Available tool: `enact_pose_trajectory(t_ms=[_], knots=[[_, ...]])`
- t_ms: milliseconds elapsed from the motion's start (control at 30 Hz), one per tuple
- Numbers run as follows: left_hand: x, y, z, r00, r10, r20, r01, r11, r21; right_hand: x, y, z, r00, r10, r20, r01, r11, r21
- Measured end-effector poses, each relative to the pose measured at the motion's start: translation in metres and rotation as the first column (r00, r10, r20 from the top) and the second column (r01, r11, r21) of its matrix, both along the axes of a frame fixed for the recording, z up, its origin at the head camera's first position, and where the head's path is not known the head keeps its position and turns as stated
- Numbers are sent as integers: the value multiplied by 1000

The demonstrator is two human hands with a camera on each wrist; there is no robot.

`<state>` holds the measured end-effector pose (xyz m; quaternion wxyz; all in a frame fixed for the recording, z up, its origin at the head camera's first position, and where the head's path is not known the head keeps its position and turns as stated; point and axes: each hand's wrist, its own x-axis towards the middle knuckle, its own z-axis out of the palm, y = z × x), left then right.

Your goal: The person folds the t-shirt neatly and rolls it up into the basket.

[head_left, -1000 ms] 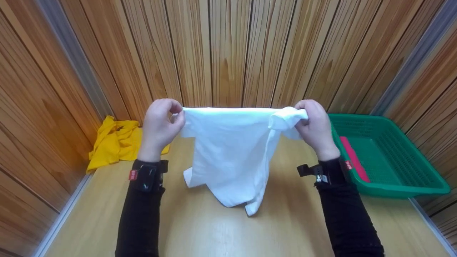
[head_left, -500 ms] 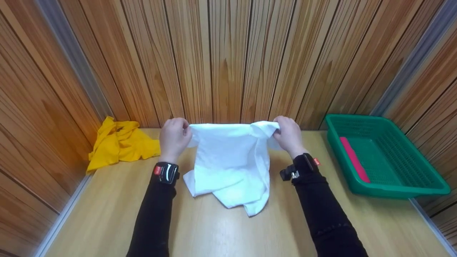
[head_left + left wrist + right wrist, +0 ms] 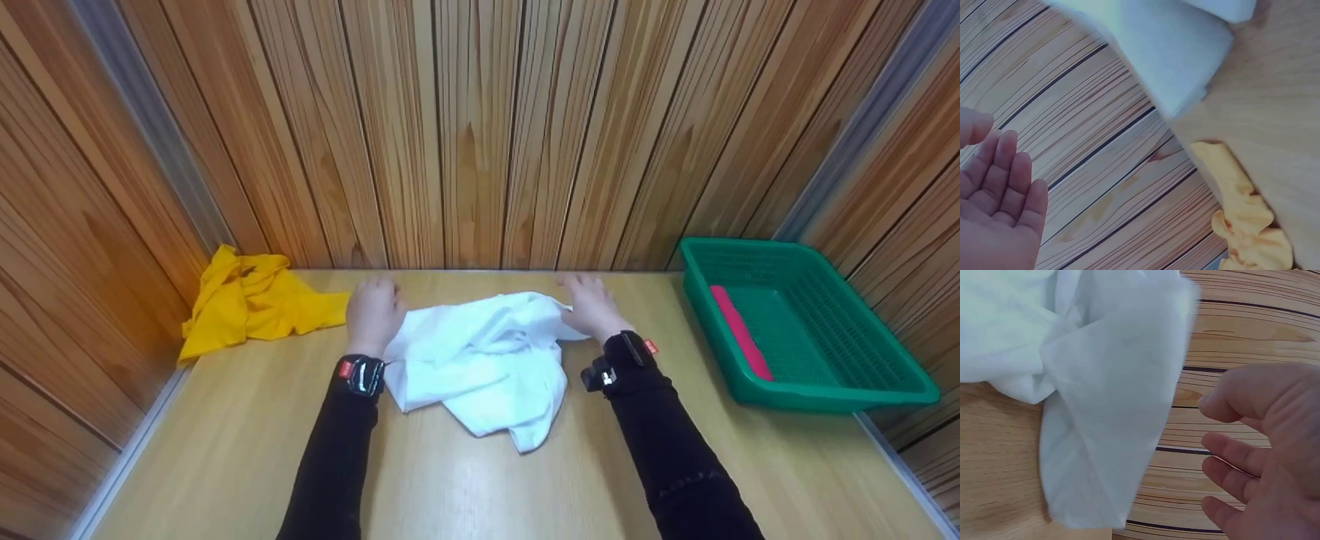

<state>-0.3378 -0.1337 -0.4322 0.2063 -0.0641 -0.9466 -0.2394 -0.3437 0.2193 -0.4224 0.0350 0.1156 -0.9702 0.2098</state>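
Observation:
A rumpled white cloth garment (image 3: 480, 367) lies on the table between the two hands, its folds bunched toward the far right. My left hand (image 3: 373, 315) is at its left edge; in the left wrist view the fingers (image 3: 1002, 180) are loosely bent, with nothing between them and the thumb. On the other side my right hand (image 3: 591, 306) hovers by the garment's right corner. The right wrist view has its thumb and fingers (image 3: 1230, 472) spread apart, with a gap between them and the white fabric (image 3: 1112, 388).
A crumpled yellow cloth (image 3: 259, 300) lies at the back left, one end reaching close to the left hand. At the right stands a green plastic basket (image 3: 847, 401) with a pink-red item (image 3: 741, 334) inside. Wood-panelled walls (image 3: 476, 135) enclose the table (image 3: 480, 495).
Both hands, which held the white garment up by its top corners, have lowered it to the table and let it go. It has collapsed into folds.

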Motion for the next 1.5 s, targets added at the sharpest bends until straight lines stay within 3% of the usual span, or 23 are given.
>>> enact_pose_trajectory(t_ms=[267, 400, 500, 600, 667, 767, 933, 1000, 1100, 1200, 1333, 1500], knots=[[2, 4, -7, 998, -8, 59, 8, 1000, -3, 12, -16, -2, 996, 42, -84, -43, 999, -11], [2, 14, -10, 993, -52, 110, 52, 999, -3, 28, -42, -7, 968, 186, -165, -182, 982, 39], [2, 24, -14, 979, -115, 170, 116, 993, 0, 46, -66, -16, 923, 336, -186, -318, 940, 119], [0, 36, -18, 958, -170, 233, 173, 985, 4, 65, -91, -27, 879, 453, -150, -420, 884, 204], [-1, 43, -23, 945, -189, 266, 197, 980, -1, 78, -107, -36, 856, 501, -126, -458, 849, 263], [-3, 51, -31, 939, -188, 288, 215, 975, -63, 93, -126, -50, 824, 552, -129, -475, 796, 374], [-5, 56, -46, 952, -125, 278, 199, 946, -256, 106, -144, -71, 822, 555, -129, -402, 725, 558], [-4, 57, -51, 953, -87, 291, 177, 937, -302, 108, -146, -76, 823, 550, -144, -370, 710, 599], [-2, 56, -57, 943, -42, 329, 151, 938, -312, 107, -148, -80, 820, 548, -166, -352, 711, 608], [0, 54, -61, 933, -22, 360, 131, 951, -281, 105, -148, -83, 830, 533, -163, -363, 740, 567], [-1, 51, -63, 931, -19, 365, 121, 958, -260, 104, -145, -84, 851, 503, -151, -370, 779, 506], [-3, 48, -67, 929, -22, 369, 125, 959, -256, 101, -137, -84, 858, 489, -158, -372, 803, 466]])
